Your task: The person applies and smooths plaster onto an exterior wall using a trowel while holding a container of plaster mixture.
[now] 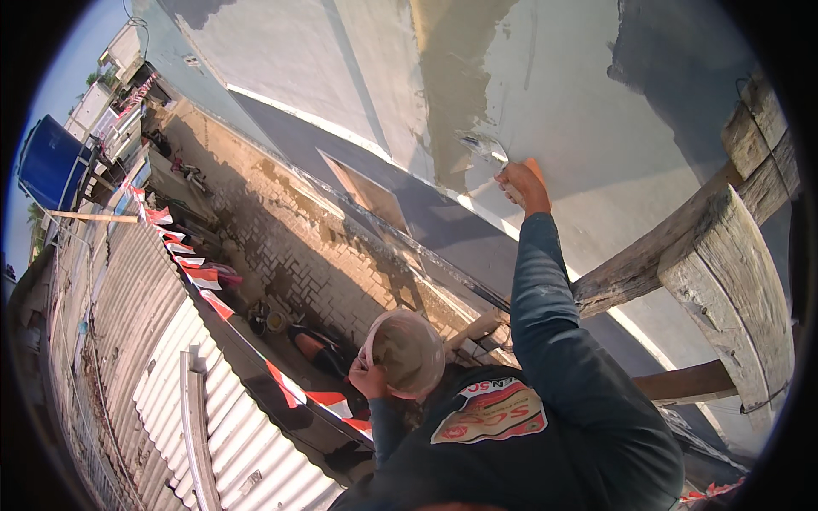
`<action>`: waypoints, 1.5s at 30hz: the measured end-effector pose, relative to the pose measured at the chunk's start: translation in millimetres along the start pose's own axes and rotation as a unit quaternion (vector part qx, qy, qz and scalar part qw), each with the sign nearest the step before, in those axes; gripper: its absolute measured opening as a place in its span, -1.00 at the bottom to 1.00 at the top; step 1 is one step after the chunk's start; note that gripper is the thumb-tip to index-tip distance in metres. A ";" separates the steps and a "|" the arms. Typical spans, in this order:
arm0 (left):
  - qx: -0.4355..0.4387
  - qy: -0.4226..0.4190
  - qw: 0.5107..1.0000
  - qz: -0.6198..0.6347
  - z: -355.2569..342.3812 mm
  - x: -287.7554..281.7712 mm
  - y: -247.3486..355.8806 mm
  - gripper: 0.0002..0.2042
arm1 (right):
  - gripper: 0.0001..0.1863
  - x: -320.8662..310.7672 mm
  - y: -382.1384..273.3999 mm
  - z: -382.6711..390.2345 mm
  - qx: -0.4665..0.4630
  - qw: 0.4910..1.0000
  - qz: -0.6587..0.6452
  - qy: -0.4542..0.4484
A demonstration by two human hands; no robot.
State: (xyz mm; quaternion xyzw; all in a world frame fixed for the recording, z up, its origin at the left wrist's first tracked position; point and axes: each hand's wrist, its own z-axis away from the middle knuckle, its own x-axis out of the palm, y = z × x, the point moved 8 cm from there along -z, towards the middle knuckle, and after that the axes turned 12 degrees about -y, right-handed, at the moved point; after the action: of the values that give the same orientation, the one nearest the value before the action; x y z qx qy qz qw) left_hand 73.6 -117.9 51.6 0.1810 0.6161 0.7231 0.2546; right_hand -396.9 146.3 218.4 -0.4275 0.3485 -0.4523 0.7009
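My right hand reaches up to the wall and is closed round a trowel. The trowel's metal blade lies against or very near the wall, at the lower edge of a damp, darker strip of plaster. An orange piece shows beside my knuckles; whether it belongs to the trowel I cannot tell. Lower down, my left hand grips the rim of a pale bucket, tilted so that its mouth shows. Grey wet mortar lies inside it.
Rough wooden beams cross close by on the right, with a broad plank on them. Far below runs a paved lane. Red and white bunting hangs along a corrugated roof at left; a blue tank stands beyond.
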 end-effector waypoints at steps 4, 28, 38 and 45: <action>-0.014 0.009 0.999 0.030 0.6 8.2 9.0 -0.60 | -0.84 -11.8 -19.1 7.7 0.010 0.988 0.143 0.055; -0.022 -0.059 0.997 -0.037 -9.5 18.4 11.1 -0.62 | -0.74 53.3 -15.5 295.2 -0.298 0.852 0.180 -0.391; -0.036 -0.096 0.993 -0.064 -15.3 32.7 19.6 -0.61 | -0.63 -122.5 115.5 407.0 -0.074 0.969 0.033 -0.234; -0.047 -0.138 0.987 -0.061 -29.4 60.2 18.1 -0.63 | -0.61 -138.6 82.2 462.6 -0.181 0.980 -0.060 -0.061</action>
State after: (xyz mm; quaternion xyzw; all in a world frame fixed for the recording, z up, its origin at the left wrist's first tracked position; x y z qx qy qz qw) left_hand 5.6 -107.8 61.1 0.2290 0.5501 0.7025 0.3892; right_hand -12.6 425.5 338.5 -0.5948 0.3546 -0.3959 0.6031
